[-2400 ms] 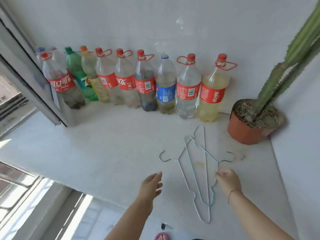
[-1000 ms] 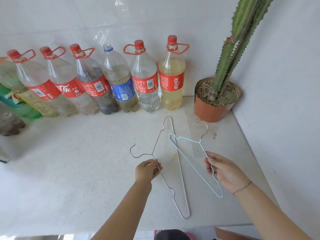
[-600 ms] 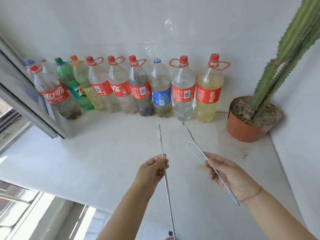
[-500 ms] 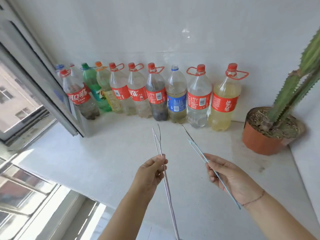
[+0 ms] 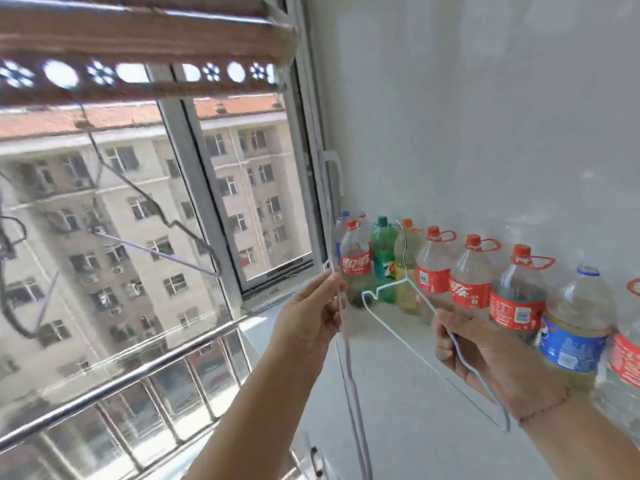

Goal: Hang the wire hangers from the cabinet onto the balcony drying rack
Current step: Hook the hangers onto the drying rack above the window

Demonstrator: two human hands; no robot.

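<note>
Open room is left between the left hand, gripping a grey hanger, and the drying rack overhead, beside the window frame. The rack's left stretch is taken by a dark hanger. Lower down, the way outward is barred by a steel rail. Bottles are lined just behind the right hand and its pale blue hanger.

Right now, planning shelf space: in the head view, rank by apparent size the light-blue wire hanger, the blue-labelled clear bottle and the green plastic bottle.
1. light-blue wire hanger (nearest the camera)
2. blue-labelled clear bottle
3. green plastic bottle (farther back, so unsure)
</note>
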